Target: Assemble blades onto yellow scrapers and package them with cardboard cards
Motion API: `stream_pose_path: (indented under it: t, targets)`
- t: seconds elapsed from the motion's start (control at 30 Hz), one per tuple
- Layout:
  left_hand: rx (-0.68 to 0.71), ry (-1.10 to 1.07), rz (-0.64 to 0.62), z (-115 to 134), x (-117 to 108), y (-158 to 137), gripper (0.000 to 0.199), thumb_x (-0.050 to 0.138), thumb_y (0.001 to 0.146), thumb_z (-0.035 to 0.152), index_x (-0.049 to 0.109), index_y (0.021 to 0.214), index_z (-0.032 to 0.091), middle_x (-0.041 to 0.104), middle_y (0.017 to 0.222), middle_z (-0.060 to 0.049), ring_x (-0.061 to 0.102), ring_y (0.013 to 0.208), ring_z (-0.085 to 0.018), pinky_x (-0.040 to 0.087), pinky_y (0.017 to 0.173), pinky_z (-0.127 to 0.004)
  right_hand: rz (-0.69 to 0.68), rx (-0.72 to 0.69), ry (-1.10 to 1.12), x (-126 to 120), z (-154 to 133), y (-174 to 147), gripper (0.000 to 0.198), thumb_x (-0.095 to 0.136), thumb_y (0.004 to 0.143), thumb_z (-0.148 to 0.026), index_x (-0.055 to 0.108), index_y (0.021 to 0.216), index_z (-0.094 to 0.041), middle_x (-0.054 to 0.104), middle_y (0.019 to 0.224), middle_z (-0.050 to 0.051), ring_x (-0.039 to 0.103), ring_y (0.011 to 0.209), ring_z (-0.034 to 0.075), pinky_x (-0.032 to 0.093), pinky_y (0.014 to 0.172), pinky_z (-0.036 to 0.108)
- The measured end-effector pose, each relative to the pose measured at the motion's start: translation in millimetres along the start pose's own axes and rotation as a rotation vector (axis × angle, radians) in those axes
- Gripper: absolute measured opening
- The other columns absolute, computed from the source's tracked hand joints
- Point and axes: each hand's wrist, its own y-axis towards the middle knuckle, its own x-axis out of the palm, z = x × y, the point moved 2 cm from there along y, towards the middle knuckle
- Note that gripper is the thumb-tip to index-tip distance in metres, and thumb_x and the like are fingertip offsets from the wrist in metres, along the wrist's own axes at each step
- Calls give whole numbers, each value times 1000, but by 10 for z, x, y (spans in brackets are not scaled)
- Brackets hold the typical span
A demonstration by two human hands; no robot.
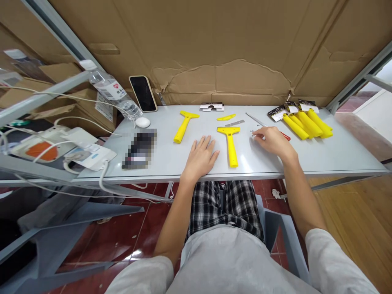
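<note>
My left hand [200, 158] lies flat on the grey table, fingers spread and holding nothing. To its right is a yellow scraper handle [232, 149] with a T-shaped head. A loose metal blade [235, 123] and a small yellow cover piece [226, 117] lie just beyond that head. My right hand [272, 142] rests on the table with thumb and fingertips drawn together beside a few tiny screws [251, 132]; anything between the fingertips is too small to make out. A screwdriver [285, 136] with a red handle lies partly behind this hand. Another yellow scraper [185, 125] lies further left.
Several yellow scrapers [309, 123] with black cards lie at the right back. A folded card [212, 107] is by the cardboard wall. On the left are a phone [143, 94], a blurred dark object [139, 149], a white round object [142, 122], a water bottle [112, 87] and cables.
</note>
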Motion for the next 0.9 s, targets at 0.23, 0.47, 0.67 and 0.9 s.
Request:
stream_pose_path:
  t: [0.23, 0.47, 0.67, 0.9]
  targets:
    - [8, 44, -3, 34, -39, 0, 61, 41, 122, 41, 55, 174, 13, 42, 189, -19, 35, 179, -40, 29, 147, -63, -73, 54, -90, -9, 231, 276, 42, 63, 107, -30, 82, 143, -20, 83, 122, 12, 77, 113, 26, 59, 105, 37]
    - [209, 100, -15, -250, -339, 511, 37, 57, 113, 39, 86, 122, 18, 85, 133, -18, 80, 121, -38, 64, 104, -51, -109, 11, -186, 1, 248, 427, 30, 65, 105, -30, 88, 122, -21, 82, 122, 12, 75, 108, 23, 56, 98, 34]
    - [398, -197, -15, -560, -345, 1359, 44, 74, 98, 33, 83, 138, 17, 86, 130, -15, 81, 102, -28, 62, 103, -45, -158, 33, -182, -29, 240, 485, 24, 65, 104, -29, 87, 113, -22, 83, 119, 9, 73, 100, 19, 50, 86, 30]
    - [510, -300, 199, -738, -172, 1428, 39, 76, 98, 35, 85, 133, 21, 80, 133, -14, 74, 129, -33, 57, 117, -51, -228, -16, -154, -238, 125, 591, 19, 67, 101, -23, 84, 107, -19, 83, 108, 8, 67, 87, 16, 47, 82, 31]
